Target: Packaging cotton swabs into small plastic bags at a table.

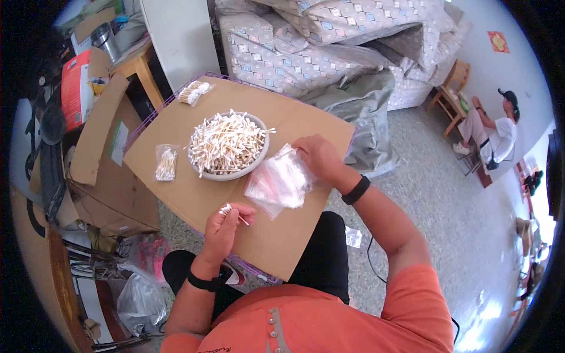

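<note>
Left hand closed around a small bundle of cotton swabs, held above the near edge of the cardboard sheet. Right hand pinching the top of a stack of clear plastic bags lying on the sheet, just right of the bowl heaped with swabs. Two filled packets, one left of the bowl, one at the far corner

Even, bright daylight falls across my work with only soft shadows, glare whitening the wall at my right, straight edges bowing toward the black rim, and slight softness throughout.
</note>
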### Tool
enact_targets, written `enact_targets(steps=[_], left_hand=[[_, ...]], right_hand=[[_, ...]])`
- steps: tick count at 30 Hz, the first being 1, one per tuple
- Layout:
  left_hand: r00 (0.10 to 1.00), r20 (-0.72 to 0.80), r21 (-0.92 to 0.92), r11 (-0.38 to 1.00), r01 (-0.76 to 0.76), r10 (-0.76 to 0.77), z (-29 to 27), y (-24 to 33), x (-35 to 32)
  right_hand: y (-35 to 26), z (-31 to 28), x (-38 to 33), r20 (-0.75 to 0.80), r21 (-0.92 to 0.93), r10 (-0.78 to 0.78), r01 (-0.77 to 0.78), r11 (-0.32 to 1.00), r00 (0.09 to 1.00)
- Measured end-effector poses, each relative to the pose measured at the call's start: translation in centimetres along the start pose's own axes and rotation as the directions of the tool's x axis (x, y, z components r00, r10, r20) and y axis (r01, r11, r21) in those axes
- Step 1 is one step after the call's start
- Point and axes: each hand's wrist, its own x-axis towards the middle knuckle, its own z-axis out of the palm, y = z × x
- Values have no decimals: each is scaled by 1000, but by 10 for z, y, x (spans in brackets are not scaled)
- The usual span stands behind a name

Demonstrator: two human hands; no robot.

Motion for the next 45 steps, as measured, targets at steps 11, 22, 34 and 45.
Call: enact_targets(steps=[11, 22, 34, 45], left_hand=[[999, -25, 37, 999, 22, -21, 3, 5, 2], [1000, -6, -80, 997, -6, 6, 0, -4, 2], [991, -103, -184, 980, 71, -91, 8, 11, 1], [981, 26, -151, 969, 194, -192, 12, 15, 4]], right_hand=[[3, 2, 17, 44, -189, -147, 152, 970, 988], [-39, -24, -5, -149, 60, -109, 119, 991, 983], [-118, 19, -78, 102, 840, 305, -246, 483, 947], [-127, 10, -77, 60, 634, 142, -148, 759, 988]])
